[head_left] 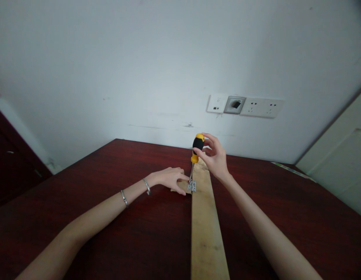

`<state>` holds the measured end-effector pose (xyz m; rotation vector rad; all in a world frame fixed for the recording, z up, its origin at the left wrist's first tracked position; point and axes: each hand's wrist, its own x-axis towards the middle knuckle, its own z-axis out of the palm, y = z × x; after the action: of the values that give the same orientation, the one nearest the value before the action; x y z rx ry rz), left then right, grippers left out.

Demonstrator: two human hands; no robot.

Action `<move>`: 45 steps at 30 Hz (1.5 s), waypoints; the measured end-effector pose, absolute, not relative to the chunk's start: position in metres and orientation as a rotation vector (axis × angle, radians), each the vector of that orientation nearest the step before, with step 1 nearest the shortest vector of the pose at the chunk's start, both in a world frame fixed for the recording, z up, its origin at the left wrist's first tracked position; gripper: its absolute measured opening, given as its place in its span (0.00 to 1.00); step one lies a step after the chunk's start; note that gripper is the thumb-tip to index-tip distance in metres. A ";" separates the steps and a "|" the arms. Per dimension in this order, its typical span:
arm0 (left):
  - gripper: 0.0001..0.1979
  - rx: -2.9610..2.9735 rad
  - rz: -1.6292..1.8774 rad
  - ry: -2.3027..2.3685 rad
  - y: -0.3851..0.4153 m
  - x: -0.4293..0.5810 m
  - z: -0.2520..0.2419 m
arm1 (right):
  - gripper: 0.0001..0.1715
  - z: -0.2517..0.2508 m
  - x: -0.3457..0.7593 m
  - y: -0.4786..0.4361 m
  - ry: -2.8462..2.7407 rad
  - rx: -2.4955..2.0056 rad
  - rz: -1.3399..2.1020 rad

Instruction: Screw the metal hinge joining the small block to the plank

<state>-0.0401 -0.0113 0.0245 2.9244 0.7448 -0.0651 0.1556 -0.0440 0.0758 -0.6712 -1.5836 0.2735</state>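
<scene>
A screwdriver (198,143) with a yellow and black handle is in my right hand (217,159), gripped between thumb and fingers. Its shaft slants down to a small metal hinge (193,186). One leaf of the hinge lies on a long wooden board (206,229); the other is over a smaller wooden piece (184,187) to the left. My left hand (170,179) rests over that smaller piece, thumb and index finger spread beside the hinge. The index fingertip is close to the screwdriver's tip. Whether a screw is under the tip is too small to tell.
The dark red wooden table (133,241) meets a white wall (157,77) at the back. Wall sockets (262,107) and a black plug (236,104) are at the right. A thin flat colourful strip (293,171) lies near the table's right back edge, by a pale door-like panel (344,155).
</scene>
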 end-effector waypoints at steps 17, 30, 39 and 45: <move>0.34 2.913 -0.062 0.748 -0.011 -0.041 0.024 | 0.28 0.076 0.156 -0.044 -1.591 -0.669 0.270; 0.33 2.906 -0.089 0.754 -0.015 -0.039 0.031 | 0.28 0.076 0.155 -0.045 -1.598 -0.675 0.242; 0.33 2.918 -0.095 0.759 -0.015 -0.039 0.031 | 0.26 0.077 0.154 -0.048 -1.603 -0.691 0.230; 0.33 2.917 -0.087 0.766 -0.015 -0.039 0.030 | 0.26 0.076 0.154 -0.051 -1.616 -0.672 0.271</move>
<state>-0.0389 -0.0151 0.0296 2.9170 0.7655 -0.0873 0.1535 -0.0507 0.0764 -0.6720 -1.6160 0.2708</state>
